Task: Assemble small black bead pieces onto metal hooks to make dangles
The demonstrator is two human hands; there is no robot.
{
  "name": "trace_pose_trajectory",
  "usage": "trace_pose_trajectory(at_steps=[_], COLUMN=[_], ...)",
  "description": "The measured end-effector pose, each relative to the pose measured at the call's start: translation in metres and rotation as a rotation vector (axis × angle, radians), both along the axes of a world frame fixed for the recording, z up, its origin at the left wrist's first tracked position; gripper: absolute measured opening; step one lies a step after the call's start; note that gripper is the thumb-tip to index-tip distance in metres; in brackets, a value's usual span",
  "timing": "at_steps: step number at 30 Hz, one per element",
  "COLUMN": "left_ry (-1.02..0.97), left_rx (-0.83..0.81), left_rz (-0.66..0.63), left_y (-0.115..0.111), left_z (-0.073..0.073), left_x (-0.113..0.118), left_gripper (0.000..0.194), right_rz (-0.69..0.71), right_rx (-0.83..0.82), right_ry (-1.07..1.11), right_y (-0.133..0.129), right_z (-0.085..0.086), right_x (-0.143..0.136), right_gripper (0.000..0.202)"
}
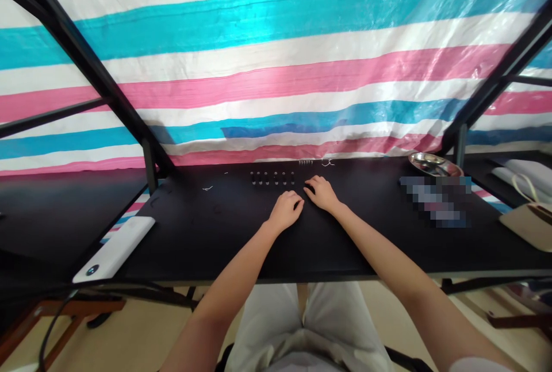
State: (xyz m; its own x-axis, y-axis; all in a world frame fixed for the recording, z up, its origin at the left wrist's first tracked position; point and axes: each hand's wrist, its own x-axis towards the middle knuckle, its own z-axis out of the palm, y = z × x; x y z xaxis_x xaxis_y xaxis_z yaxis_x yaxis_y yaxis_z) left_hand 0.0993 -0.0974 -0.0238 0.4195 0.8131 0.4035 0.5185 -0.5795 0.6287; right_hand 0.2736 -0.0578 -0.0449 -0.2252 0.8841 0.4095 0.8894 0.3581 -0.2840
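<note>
Both my hands rest on the black table, a little apart from each other. My left hand has its fingers curved, thumb and fingertips towards the right; whether anything small is between them is hidden. To its right, my right hand lies with thumb and fingers apart and nothing between them. Just beyond my left hand are several small round clear pieces in two short rows. Behind them, near the back edge, several tiny pale pieces stand in a line. Thin white bits lie right of that line.
A white box-like object is at the table's left edge. At the back right sits a shiny metal tray, with a blurred-out item before it. A beige bag lies far right. Black frame bars flank a striped sheet.
</note>
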Motion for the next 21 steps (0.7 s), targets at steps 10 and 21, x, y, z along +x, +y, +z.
trace_pose_trajectory(at_steps=[10, 21], left_ry=[0.311, 0.631], left_rx=[-0.069, 0.039], left_rz=[-0.159, -0.089], left_y=[-0.004, -0.011], left_z=[-0.009, -0.008], left_x=[0.005, 0.008], left_gripper=[0.043, 0.052], right_rz=[-0.007, 0.022], right_rx=[0.01, -0.114], right_ry=[-0.014, 0.024], right_y=[-0.017, -0.011], right_z=[-0.005, -0.014], right_x=[0.018, 0.02], right_gripper=[0.031, 0.043])
